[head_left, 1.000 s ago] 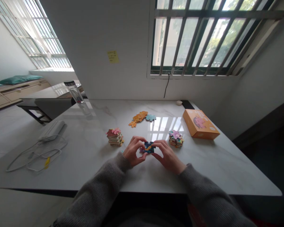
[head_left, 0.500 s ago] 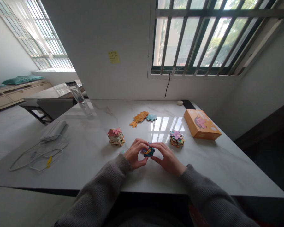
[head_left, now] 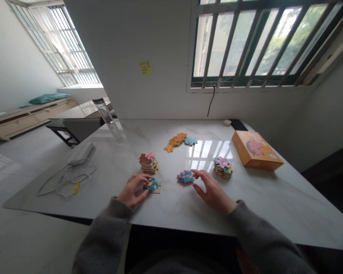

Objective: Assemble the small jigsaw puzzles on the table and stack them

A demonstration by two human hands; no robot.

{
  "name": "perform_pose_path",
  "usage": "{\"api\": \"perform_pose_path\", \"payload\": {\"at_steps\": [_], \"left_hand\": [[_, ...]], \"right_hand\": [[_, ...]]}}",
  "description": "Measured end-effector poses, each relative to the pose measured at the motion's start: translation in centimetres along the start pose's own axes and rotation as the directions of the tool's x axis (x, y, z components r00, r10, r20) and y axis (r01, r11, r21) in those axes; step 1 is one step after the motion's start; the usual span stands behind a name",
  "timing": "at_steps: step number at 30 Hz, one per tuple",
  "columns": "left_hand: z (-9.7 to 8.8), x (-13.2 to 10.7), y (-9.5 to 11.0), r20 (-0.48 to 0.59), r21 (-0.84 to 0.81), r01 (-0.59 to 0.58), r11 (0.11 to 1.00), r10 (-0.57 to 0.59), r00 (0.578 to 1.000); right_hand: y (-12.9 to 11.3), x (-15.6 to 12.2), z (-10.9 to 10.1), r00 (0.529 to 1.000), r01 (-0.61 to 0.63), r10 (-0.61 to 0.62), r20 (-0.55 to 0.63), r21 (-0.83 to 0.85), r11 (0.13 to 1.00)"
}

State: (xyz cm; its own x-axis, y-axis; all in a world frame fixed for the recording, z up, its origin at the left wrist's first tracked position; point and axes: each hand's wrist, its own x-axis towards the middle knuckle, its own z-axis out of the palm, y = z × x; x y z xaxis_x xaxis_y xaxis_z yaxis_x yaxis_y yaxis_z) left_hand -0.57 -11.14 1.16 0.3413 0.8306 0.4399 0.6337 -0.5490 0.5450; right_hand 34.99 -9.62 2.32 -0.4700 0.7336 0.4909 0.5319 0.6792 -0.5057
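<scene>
My left hand [head_left: 132, 190] rests on the white marble table [head_left: 165, 205], its fingers curled on a blue and orange puzzle piece [head_left: 153, 185] that lies flat. My right hand [head_left: 213, 190] lies open, fingers stretched, the fingertips touching a small cluster of blue and pink puzzle pieces [head_left: 185, 177]. One stack of puzzle pieces [head_left: 148, 163] stands just behind my left hand, and another stack [head_left: 223, 167] stands to the right of my right hand. Farther back lies a joined strip of orange and teal pieces [head_left: 180, 140].
An orange puzzle box [head_left: 255, 149] sits at the right rear. A clear water bottle [head_left: 107, 116] stands at the back left. A white power adapter [head_left: 80, 153] with looped cables [head_left: 63, 180] lies at the left. A wall and barred window rise behind.
My hands held joined pieces together at the centre; now they have parted. The left hand moved left with one piece onto the table, and the right set the others down.
</scene>
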Motion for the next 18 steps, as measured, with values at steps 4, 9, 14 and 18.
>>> {"api": "perform_pose_path", "payload": {"at_steps": [4,9,14,18], "left_hand": [[0.9,0.3,0.3,0.063,0.005,0.015,1.000,-0.015,0.998],[1.0,0.5,0.8,0.147,0.070,0.027,0.997,-0.037,0.988],[0.8,0.3,0.6,0.093,0.074,0.006,0.997,-0.013,0.996],[1.1,0.9,0.8,-0.015,0.054,-0.022,0.998,0.023,1.000]], "right_hand": [[0.2,0.0,0.1,1.000,0.003,-0.002,0.025,-0.036,0.999],[0.2,0.1,0.0,0.998,0.023,-0.019,0.064,-0.063,0.998],[0.4,0.2,0.3,0.997,0.025,-0.019,0.077,-0.086,0.996],[1.2,1.0,0.5,0.995,0.045,-0.042,0.085,-0.032,0.998]]}}
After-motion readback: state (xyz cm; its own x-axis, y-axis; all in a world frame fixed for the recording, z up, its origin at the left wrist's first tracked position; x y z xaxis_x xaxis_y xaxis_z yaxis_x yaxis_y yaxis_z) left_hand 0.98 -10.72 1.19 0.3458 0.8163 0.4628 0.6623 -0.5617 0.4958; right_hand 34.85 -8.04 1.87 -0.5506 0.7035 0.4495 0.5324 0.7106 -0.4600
